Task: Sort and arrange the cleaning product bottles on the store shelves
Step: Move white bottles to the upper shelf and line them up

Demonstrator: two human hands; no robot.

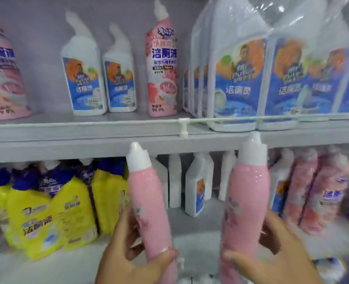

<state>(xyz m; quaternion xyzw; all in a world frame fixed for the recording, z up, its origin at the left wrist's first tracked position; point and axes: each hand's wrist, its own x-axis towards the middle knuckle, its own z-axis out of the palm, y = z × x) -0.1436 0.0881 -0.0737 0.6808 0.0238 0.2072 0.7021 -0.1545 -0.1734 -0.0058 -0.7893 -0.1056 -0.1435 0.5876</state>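
Left hand (126, 255) and right hand (265, 257) each clasp 1 pink bottle (149, 201) low; rigid, probably heavy, glossy: grip mid-body.

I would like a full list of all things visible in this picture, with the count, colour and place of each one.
held pink bottles: two, pink with white caps, one in each hand, in front of the shelves
pink bottles on upper shelf: two, one in the middle, one at the left edge
single white bottles: two, white with blue labels, upper shelf, left of middle
wrapped white bottle packs: several, exact count unclear, upper shelf right
yellow bottles: several, yellow with dark blue caps, lower shelf left
white bottles on lower shelf: several, middle
pink bottles on lower shelf: several, blurred, right
shelf: grey
left hand: grips one bottle
right hand: grips the other
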